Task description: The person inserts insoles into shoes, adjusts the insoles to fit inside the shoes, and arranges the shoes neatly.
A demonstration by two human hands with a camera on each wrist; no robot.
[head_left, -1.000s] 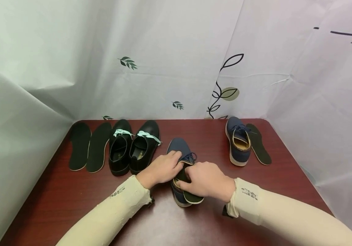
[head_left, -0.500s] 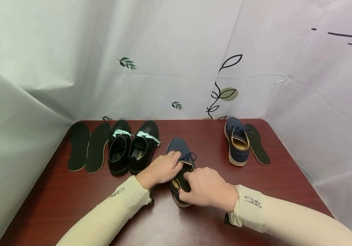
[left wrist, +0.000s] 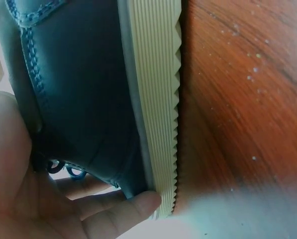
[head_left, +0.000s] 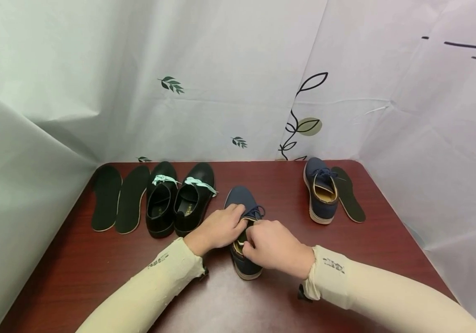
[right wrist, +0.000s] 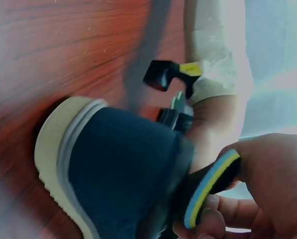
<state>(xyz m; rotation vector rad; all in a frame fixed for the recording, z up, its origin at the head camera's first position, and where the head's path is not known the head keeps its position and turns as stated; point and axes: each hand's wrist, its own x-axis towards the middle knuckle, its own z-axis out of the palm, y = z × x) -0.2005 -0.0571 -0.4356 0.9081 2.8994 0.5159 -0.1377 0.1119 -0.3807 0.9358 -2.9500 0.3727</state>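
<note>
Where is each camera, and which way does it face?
Head: on the head, looking forward and down at the wooden table; left hand, right hand, sleeves show.
Left wrist: on that wrist, looking at the held navy lace-up shoe from the side; that hand shows.
Right wrist: on that wrist, looking at the pinched insole and the shoe's heel; right hand and left sleeve show.
Both wrist views share that shoe.

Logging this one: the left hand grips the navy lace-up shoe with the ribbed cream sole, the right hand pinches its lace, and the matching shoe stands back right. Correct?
One slip: in the right wrist view, the right hand pinches a flat black insole with a blue-and-yellow edge. The left hand does grip the navy shoe, and the matching shoe stands back right.
</note>
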